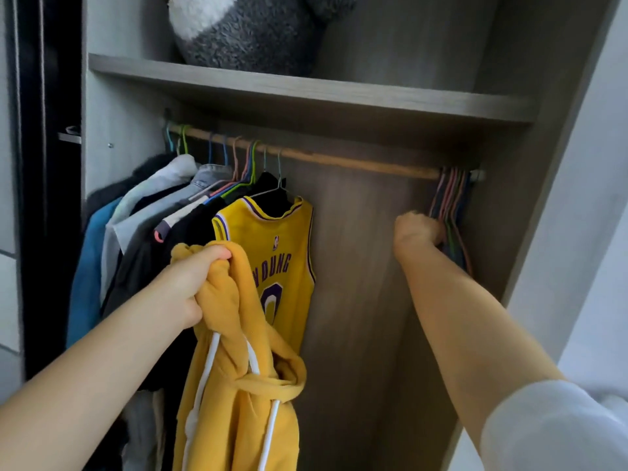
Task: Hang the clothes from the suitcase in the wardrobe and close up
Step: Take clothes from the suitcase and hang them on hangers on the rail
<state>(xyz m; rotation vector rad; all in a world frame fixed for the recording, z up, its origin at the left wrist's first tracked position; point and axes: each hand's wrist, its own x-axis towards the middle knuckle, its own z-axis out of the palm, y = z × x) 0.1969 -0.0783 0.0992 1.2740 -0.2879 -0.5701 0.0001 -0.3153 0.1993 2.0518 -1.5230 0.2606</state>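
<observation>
Left hand: we clamp our fingers on the bunched yellow hoodie, held near, in front of the hung clothes.
Right hand: our fingers curl round the empty hangers (a mixed-colour bunch) at the rail's far right end.
Rail: clothes crowd its left half, with the yellow jersey rightmost.

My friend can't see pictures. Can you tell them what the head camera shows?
A person's left hand holds a bunched yellow hoodie before an open wardrobe, while the right hand grips empty hangers at the right end of the rail. A yellow jersey and other clothes hang at the left; a grey plush toy sits on the shelf above.
</observation>
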